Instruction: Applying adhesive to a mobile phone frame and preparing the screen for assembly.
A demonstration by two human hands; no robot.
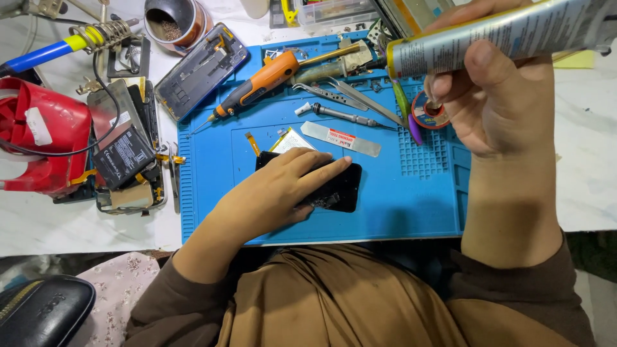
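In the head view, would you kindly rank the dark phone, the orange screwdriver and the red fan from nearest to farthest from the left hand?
1. Dark phone, under the left hand.
2. Orange screwdriver, higher on the blue mat.
3. Red fan, far left, off the mat.

Hands on phone, tube

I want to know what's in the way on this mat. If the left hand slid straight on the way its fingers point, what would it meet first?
The left hand rests on the black phone, fingers aimed right and slightly up. Past the phone's edge lies bare blue mat, then probably its gridded section; nothing else seems to block that line.
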